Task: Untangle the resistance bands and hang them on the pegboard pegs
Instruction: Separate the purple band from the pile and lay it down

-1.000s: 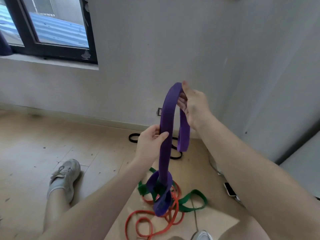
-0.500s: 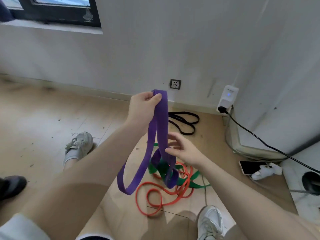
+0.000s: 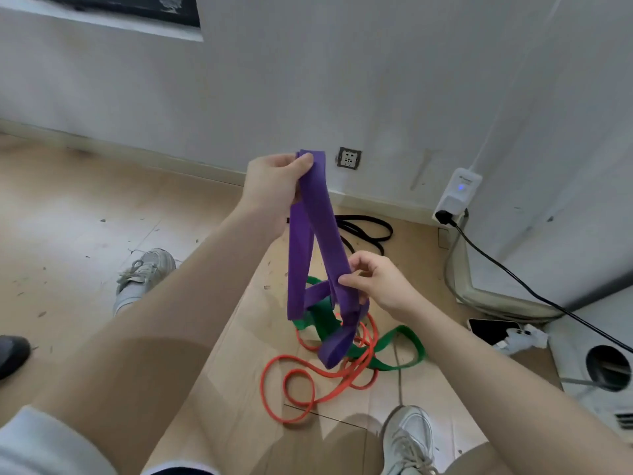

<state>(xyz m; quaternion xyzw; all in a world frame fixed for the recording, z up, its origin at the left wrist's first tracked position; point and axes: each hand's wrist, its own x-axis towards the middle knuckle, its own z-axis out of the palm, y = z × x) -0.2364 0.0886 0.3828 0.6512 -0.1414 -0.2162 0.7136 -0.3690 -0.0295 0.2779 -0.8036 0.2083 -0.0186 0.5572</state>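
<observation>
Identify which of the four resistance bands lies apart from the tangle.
The black band, on the floor near the wall, lies clear of the rest. The purple band, green band and orange band are knotted together.

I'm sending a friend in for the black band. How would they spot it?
Look along the white wall to the socket above the skirting. On the floor just below lies the black band, thin, apart from the tangled pile, the only dark one.

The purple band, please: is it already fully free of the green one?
No, the purple band is looped through the green band near the floor.
</observation>
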